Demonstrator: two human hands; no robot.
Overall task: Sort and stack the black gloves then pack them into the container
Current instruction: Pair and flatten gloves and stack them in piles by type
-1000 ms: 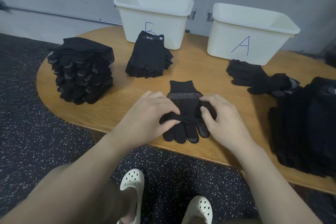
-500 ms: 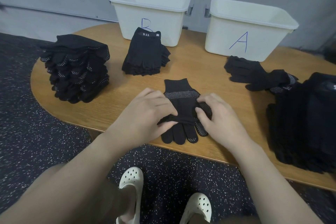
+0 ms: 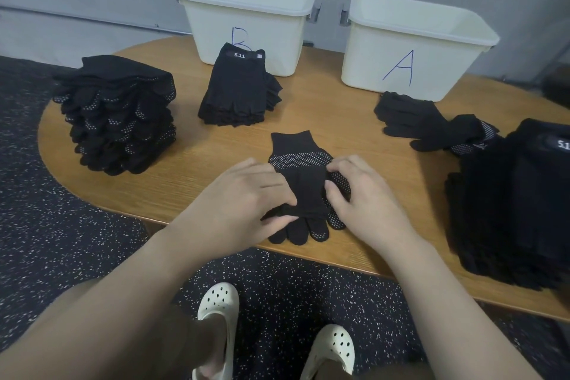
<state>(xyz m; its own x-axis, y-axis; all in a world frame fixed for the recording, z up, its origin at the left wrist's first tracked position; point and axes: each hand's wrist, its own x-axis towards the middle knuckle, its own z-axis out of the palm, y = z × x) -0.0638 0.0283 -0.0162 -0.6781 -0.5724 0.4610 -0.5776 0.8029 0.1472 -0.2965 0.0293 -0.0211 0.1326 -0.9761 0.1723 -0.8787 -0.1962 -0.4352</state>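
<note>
Black knit fabric fills the middle of your view: a dotted glove point(image 3: 300, 160) lies flat near the front edge of the wooden table point(image 3: 339, 120), cuff pointing away from you and fingertips toward you, with a second black glove point(image 3: 305, 194) laid on top of it. Your left hand point(image 3: 243, 197) pinches the near left edge of that upper glove, thumb and fingers curled onto the fabric, so that grip is clamped on it. Your right hand point(image 3: 367, 203) holds the right side, fingertips on the far corner and thumb pressing in from the side, also clamped on the fabric.

To your left stands a tall stack of dotted gloves point(image 3: 118, 114). Just in front of the cream bin marked B point(image 3: 246, 25) sits a shorter stack of fingerless gloves point(image 3: 239, 89) with a 5.11 label on top. The cream bin marked A point(image 3: 413, 46) stands to the right of bin B, and a few loose gloves point(image 3: 428, 123) lie in front of it. A large dark pile of gloves point(image 3: 518, 203) occupies the right end of the table. Below the table edge you can see two white clogs point(image 3: 219, 315) on the speckled floor point(image 3: 46, 225).
</note>
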